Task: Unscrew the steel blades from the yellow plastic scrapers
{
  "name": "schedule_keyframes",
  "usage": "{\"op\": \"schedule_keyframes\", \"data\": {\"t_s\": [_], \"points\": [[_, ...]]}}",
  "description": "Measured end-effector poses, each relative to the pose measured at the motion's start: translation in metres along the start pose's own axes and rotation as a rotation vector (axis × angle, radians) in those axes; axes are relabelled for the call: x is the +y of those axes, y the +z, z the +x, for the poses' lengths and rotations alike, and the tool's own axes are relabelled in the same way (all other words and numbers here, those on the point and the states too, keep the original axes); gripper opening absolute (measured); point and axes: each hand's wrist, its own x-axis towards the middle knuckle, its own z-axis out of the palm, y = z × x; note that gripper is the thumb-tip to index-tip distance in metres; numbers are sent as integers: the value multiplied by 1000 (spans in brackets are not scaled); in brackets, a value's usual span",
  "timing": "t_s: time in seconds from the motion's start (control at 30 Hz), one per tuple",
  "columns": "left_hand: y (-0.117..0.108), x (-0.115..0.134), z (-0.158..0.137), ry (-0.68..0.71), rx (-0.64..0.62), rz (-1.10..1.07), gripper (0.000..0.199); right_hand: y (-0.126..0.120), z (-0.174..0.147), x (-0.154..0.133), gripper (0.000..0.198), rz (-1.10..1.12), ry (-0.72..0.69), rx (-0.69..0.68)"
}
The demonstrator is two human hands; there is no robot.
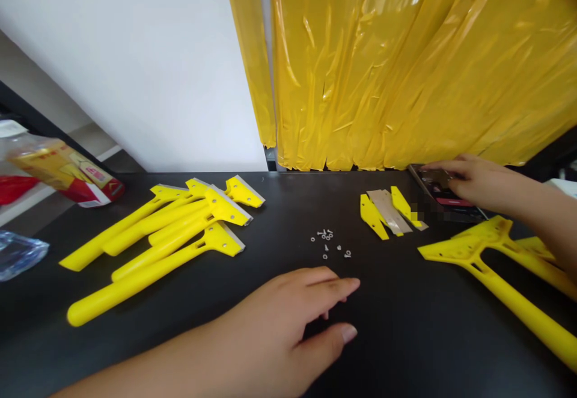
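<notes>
My left hand (300, 320) hovers over the dark table, palm down, thumb and fingers apart, with nothing in it. Just beyond its fingertips lie several small screws and nuts (326, 247). At the right, my right hand (473, 175) reaches over a smartphone (444, 196) lying flat, its fingers stretched over the screen. Between the fasteners and the phone are yellow plastic plates (372, 214) and brownish wrapped blades (390, 210). Yellow scraper handles (491, 278), no blade showing on the nearest, lie below my right forearm.
Several yellow scrapers (148, 275) with metal blades lie in an overlapping pile on the left. Behind them a drink bottle (67, 166) leans at the table's left side, near clear crinkled plastic (20, 257). Yellow plastic film (406, 73) and a white panel (180, 67) border the back edge.
</notes>
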Motion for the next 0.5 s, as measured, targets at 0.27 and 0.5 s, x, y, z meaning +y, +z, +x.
{"op": "schedule_keyframes", "data": {"t_s": [0.27, 0.5], "points": [[-1, 1, -1, -11, -9, 6, 52, -2, -2, -4, 61, 17, 21, 14], [-2, 1, 0, -10, -37, 4, 53, -6, -3, -2, 59, 46, 41, 14]]}}
